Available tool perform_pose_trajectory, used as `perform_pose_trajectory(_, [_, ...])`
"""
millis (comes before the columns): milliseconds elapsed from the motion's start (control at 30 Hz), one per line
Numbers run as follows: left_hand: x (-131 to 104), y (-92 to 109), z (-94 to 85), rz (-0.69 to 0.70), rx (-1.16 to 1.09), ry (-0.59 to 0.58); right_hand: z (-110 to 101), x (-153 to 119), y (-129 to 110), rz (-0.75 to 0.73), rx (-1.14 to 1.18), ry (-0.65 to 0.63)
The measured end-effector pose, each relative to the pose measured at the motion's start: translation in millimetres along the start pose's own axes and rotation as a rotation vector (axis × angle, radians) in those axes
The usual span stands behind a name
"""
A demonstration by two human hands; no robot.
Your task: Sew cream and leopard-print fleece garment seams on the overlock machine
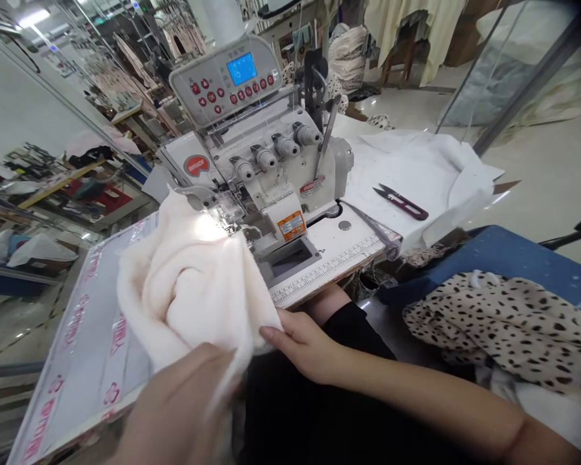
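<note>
A cream, fluffy fabric piece [198,290] lies bunched at the front left of an overlock sewing machine [290,161]. Its upper edge reaches the lit needle area, where the exact contact is hard to make out. My left hand [179,400], blurred, is closed on the lower edge of the cloth. With thumb and fingers pinched, my right hand [305,342] grips the fabric's right corner, just off the front edge of the machine table. Fabric folds hide some of the left fingers.
Thread snips [401,202] lie on white cloth [416,168] right of the machine. Spotted fabric [503,323] rests on a blue surface [537,258] at the right. A ruler strip [329,268] edges the table front. Plastic-covered tabletop [82,349] extends left.
</note>
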State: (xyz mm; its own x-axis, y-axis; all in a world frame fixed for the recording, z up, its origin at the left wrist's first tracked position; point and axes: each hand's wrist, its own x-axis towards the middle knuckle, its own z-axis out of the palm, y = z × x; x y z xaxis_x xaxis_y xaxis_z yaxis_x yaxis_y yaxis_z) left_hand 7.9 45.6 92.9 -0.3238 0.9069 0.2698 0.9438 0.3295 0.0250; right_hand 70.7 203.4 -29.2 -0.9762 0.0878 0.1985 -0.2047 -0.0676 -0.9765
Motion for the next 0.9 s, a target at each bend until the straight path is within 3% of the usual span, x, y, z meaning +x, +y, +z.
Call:
perform_pose_trajectory(100, [2.3, 10.4, 9.4, 0.210, 0.110, 0.049, -2.0, -2.5, -1.9, 0.002, 0.023, -0.021])
perform_pose_trajectory(167, [3.7, 11.3, 15.0, 0.255, 0.164, 0.009, -3.9, -3.1, -1.5, -0.008, 0.020, -0.030])
perform_pose_trajectory(367, [16.6, 5.9, 28.9, 0.304, 0.146, -0.054, -8.8, 9.7, 5.1, -0.041, -0.003, -0.009])
perform_pose_trajectory(567, [27.2, -6.1, 34.6, 0.360, 0.357, -0.093, -15.0, 31.3, 6.3, -0.034, -0.097, 0.025])
perform_pose_trajectory(767, [37.9, -22.2, 33.1, 0.370, 0.468, -0.044, -21.3, 56.1, -1.6, -0.074, -0.239, 0.069])
perform_pose_trajectory(900, [45.9, -27.8, 34.4, 0.368, 0.482, 0.015, -20.2, 69.1, -0.2, -0.077, -0.148, 0.069])
